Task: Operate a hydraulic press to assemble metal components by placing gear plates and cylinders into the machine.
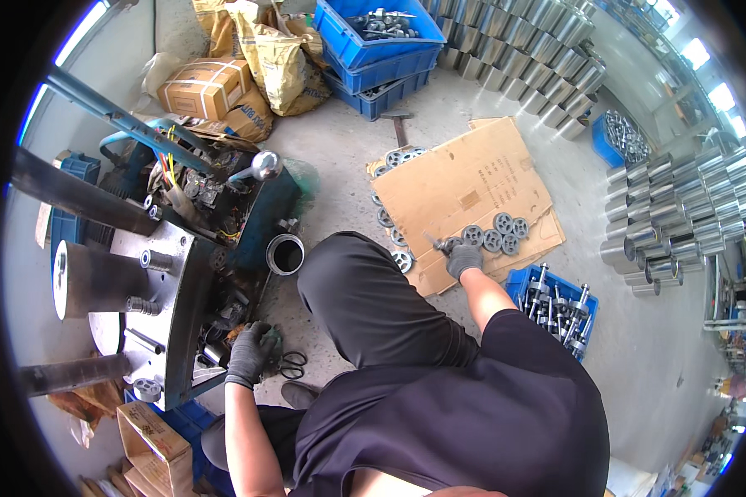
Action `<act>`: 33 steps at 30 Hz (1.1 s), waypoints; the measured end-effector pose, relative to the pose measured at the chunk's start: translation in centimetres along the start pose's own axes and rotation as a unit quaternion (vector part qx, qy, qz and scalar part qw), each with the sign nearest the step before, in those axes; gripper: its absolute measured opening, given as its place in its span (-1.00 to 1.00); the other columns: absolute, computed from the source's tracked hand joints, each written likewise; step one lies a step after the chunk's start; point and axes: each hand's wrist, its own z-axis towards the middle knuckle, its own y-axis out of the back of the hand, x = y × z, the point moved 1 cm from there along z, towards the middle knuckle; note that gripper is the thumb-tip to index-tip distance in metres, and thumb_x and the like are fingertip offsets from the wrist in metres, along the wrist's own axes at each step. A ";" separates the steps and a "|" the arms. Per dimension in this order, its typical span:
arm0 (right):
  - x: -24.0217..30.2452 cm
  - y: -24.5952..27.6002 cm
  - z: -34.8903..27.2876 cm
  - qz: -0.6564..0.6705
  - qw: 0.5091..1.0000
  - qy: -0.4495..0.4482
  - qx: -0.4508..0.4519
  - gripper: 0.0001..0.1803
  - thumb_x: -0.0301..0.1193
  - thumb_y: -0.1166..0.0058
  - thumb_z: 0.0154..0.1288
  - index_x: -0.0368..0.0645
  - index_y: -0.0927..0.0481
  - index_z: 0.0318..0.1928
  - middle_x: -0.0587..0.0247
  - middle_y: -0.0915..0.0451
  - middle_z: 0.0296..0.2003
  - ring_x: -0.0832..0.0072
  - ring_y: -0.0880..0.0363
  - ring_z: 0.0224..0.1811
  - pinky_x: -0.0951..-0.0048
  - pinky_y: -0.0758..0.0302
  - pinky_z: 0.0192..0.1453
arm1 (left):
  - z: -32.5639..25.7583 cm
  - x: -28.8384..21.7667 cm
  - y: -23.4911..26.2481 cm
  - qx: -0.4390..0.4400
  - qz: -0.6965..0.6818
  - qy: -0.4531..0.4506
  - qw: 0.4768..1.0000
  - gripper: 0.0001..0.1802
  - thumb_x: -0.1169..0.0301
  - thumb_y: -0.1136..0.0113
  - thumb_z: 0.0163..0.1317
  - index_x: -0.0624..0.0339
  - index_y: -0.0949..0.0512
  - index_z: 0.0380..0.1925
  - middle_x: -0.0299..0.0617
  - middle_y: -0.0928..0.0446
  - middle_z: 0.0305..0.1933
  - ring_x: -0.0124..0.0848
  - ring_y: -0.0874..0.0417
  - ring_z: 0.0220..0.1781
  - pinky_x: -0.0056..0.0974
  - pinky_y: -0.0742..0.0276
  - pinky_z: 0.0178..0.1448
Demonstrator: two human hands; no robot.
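My right hand (462,260), in a dark grey glove, is over a flattened cardboard sheet (439,186). Its fingers are closed on a small dark metal part (444,243) whose kind I cannot make out. Beside it, several grey spoked wheels (492,240) lie on the cardboard. More wheels (401,261) show along the sheet's left edge. My left hand (250,356), also gloved, is low beside the machine (164,331), fingers curled. Some green material (273,340) shows next to them; what they hold is unclear. Black-handled scissors (293,364) lie on the floor nearby.
An open metal cylinder (286,254) stands beside my knee. A blue crate of shafts (587,319) is at my right. A hammer (399,128) lies beyond the cardboard. Stacked blue crates (377,62), sacks (286,70) and shiny metal cylinders (526,58) stand behind.
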 end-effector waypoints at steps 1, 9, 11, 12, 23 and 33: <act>0.3 -0.5 0.0 0.000 1.000 0.005 0.011 -0.44 -0.27 -0.14 0.42 0.07 -0.56 0.41 -0.07 -0.47 0.44 0.06 -0.33 0.59 -0.03 -0.45 0.51 | -0.1 -0.3 0.2 -0.002 0.006 -0.007 1.000 -0.61 0.27 -0.35 0.30 0.21 -0.67 0.06 0.12 -0.65 0.09 0.14 -0.68 0.14 0.07 -0.60 0.23; -1.8 -5.4 1.6 -0.061 0.985 0.081 -0.142 -0.53 -0.30 -0.19 0.37 0.07 -0.63 0.29 0.00 -0.66 0.20 0.06 -0.58 0.34 0.06 -0.39 0.50 | -0.4 -0.7 1.3 0.003 0.028 -0.016 0.999 -0.61 0.31 -0.37 0.28 0.18 -0.65 0.08 0.10 -0.64 0.12 0.11 -0.66 0.21 0.05 -0.59 0.29; -2.3 -5.2 2.5 -0.073 0.981 0.082 -0.158 -0.56 -0.29 -0.17 0.39 0.08 -0.67 0.26 -0.02 -0.72 0.13 0.09 -0.62 0.30 0.05 -0.39 0.50 | -0.4 -1.0 1.4 -0.004 0.033 -0.029 0.999 -0.61 0.31 -0.37 0.29 0.19 -0.65 0.08 0.10 -0.64 0.12 0.12 -0.66 0.21 0.05 -0.59 0.29; -2.4 -4.9 2.9 -0.035 0.990 0.090 -0.102 -0.62 -0.28 -0.15 0.41 0.08 -0.70 0.20 -0.03 -0.74 0.09 0.09 -0.67 0.24 0.03 -0.44 0.46 | -0.4 -1.2 1.5 -0.009 0.042 -0.038 0.998 -0.61 0.31 -0.37 0.30 0.19 -0.65 0.09 0.11 -0.64 0.12 0.12 -0.66 0.20 0.05 -0.58 0.29; 7.3 3.5 2.2 0.110 0.989 0.103 -0.003 -0.58 -0.13 -0.14 0.40 -0.06 -0.80 0.09 -0.12 -0.76 0.05 -0.02 -0.72 0.20 0.08 -0.63 0.29 | -2.1 -4.0 4.9 -0.063 0.063 -0.070 0.994 -0.61 0.27 -0.37 0.30 0.18 -0.66 0.08 0.10 -0.64 0.09 0.10 -0.66 0.17 0.07 -0.58 0.27; 32.4 23.3 -6.0 0.154 0.861 0.484 0.031 -0.58 -0.13 -0.43 0.27 -0.20 -0.76 -0.05 0.10 -0.79 -0.25 0.30 -0.77 -0.17 0.25 -0.64 0.09 | -1.5 -5.7 6.4 -0.231 -0.108 -0.102 0.961 -0.48 0.18 -0.38 0.36 0.21 -0.56 0.22 0.11 -0.58 0.23 0.05 -0.61 0.32 0.05 -0.50 0.47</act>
